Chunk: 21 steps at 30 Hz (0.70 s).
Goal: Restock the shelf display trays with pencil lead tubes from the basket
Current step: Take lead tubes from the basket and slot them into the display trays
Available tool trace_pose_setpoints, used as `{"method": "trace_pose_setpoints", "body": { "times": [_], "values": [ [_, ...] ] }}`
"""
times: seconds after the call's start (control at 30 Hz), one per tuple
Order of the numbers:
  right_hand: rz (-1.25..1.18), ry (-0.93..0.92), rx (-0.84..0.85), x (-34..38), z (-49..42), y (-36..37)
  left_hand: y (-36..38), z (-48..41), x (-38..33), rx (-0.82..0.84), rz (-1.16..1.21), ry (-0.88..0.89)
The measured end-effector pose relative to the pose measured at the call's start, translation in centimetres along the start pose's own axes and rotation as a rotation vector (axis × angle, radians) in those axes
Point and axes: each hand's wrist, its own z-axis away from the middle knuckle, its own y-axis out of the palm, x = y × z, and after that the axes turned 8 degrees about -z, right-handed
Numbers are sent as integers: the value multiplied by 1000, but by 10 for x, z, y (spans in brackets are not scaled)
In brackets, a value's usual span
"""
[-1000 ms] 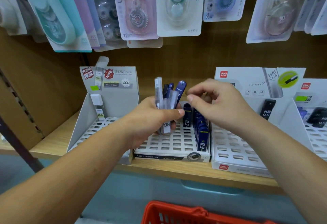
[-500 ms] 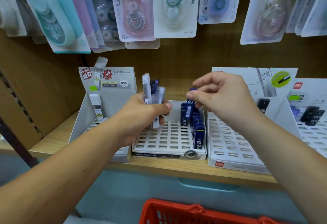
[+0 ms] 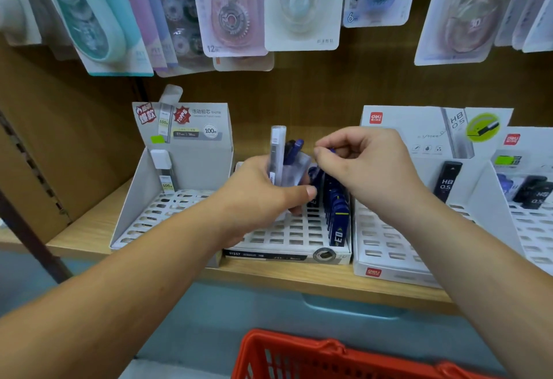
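The red basket is cut off by the bottom edge. The left hand hides the lower ends of the lead tubes it grips. The right hand covers nearly all of the blue tube it pinches.

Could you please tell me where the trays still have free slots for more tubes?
Middle tray: the grid left of the blue tube row, up to the left hand. Left tray: everything forward of its single tube. Crowded: along that row.

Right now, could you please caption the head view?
Left hand grips lead tubes; right hand pinches a blue tube over the tray.
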Motion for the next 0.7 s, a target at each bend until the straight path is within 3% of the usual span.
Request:
{"method": "trace_pose_setpoints", "body": {
  "times": [0.3,0.47,0.7],
  "values": [
    [-185,144,204,3,-4,-16,2,-3,4,-114,60,28],
    [-60,73,165,6,-7,-23,1,-5,3,-77,27,-4],
    [162,28,267,1,-2,-12,-1,-7,12,-44,36,-37]
  ]
}}
